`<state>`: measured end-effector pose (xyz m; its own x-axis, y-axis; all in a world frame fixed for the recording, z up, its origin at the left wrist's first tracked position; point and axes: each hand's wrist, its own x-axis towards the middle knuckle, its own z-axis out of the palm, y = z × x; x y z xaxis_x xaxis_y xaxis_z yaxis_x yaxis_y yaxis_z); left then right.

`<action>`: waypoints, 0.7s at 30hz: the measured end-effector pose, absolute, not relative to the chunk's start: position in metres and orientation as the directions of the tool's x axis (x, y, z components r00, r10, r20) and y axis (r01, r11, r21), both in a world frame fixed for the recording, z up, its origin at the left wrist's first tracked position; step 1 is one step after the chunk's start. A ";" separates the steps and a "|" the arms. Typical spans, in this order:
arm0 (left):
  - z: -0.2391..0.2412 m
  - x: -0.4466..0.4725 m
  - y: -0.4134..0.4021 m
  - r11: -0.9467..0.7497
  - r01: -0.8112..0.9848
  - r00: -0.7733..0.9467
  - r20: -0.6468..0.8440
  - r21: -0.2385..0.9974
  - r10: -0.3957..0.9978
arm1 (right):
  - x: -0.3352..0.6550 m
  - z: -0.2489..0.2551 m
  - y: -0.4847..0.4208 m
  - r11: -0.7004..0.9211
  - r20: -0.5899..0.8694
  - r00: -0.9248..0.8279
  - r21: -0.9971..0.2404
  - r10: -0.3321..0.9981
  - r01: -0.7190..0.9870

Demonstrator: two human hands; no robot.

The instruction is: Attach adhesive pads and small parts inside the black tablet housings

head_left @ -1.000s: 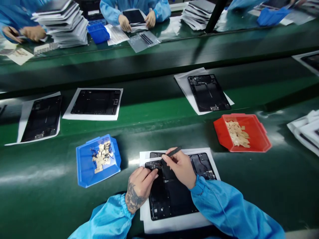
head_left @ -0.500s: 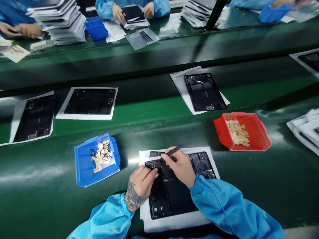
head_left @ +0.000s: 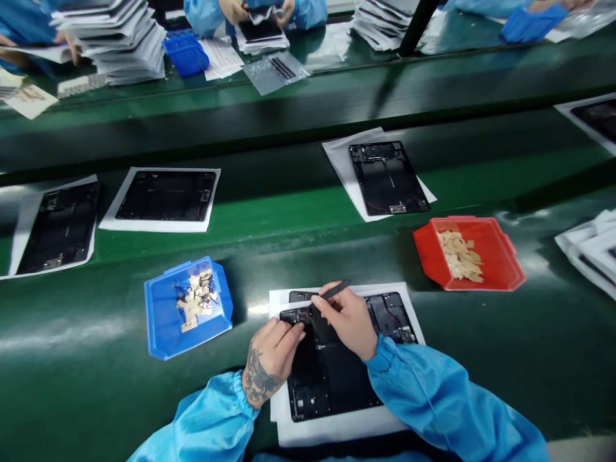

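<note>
A black tablet housing (head_left: pixel 346 378) lies in front of me on white sheets (head_left: pixel 337 433). Another black housing (head_left: pixel 389 308) shows beneath its far edge. My left hand (head_left: pixel 269 356) is at the near housing's far left corner, fingers bunched and pressed together; whatever they pinch is hidden. In my right hand (head_left: pixel 353 324) is a pair of dark tweezers (head_left: pixel 337 290), gripped between thumb and fingers. The tips point down to the same corner, close to my left fingertips. What the tips touch is too small to make out.
Left stands a blue bin (head_left: pixel 156 321) with small cream pieces and dark wires; right, a red bin (head_left: pixel 500 256) with cream pieces. Beyond, several tablet housings (head_left: pixel 389 176) lie on paper along a green belt (head_left: pixel 269 199). Co-workers' hands (head_left: pixel 234 11) and paper stacks (head_left: pixel 115 45) are across.
The housings on the green belt have shifted slightly left. Across the bench, a co-worker's hands have lifted something from the stack. My hands and the tweezers have hardly moved.
</note>
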<state>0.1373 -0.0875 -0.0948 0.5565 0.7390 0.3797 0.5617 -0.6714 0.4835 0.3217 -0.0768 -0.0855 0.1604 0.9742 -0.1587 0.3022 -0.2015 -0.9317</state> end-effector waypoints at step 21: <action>-0.093 0.142 -0.089 -0.611 0.723 0.518 0.333 0.321 0.788 | 0.320 -0.083 -0.075 -0.183 -0.139 0.159 -0.931 0.978 0.314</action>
